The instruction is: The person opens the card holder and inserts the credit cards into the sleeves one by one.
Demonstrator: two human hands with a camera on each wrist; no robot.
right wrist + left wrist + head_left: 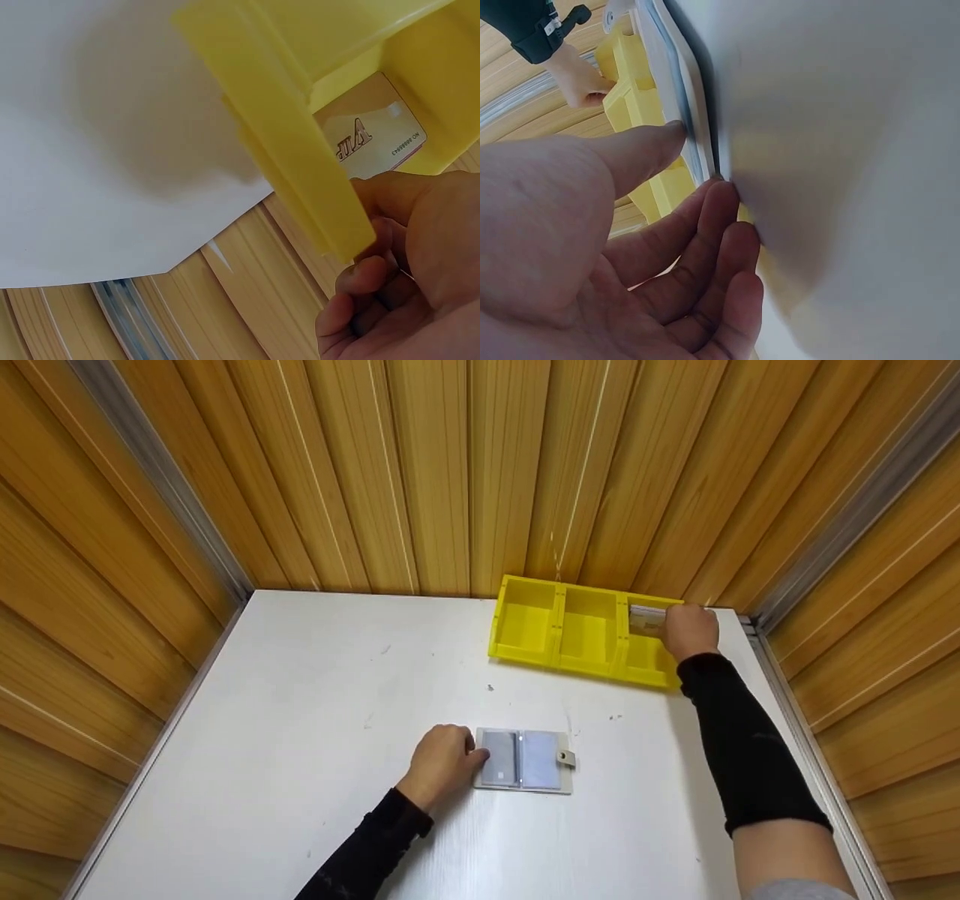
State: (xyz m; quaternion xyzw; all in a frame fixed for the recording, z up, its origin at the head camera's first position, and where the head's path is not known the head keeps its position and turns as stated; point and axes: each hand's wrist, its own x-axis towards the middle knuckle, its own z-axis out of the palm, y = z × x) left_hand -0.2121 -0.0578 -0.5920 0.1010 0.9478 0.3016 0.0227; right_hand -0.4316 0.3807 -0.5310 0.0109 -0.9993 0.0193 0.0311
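Note:
A small card holder (540, 761) lies opened flat on the white table, showing clear sleeves and a snap strap on its right side. My left hand (444, 759) pinches its left edge, the thumb (649, 150) on top and fingertips at the underside. A yellow bin (559, 652) with three compartments stands at the back right. My right hand (690, 631) is at the right compartment, beside a printed card (375, 127) lying there. Its fingers are curled near the bin's end wall; the thumb tip is hidden behind that wall, and I cannot tell what it holds.
The bin's left compartment (523, 619) and middle compartment (589, 626) show bare yellow floors. Wood-panelled walls (450, 472) enclose the back and sides of the white table (337, 675), with metal rails at the corners.

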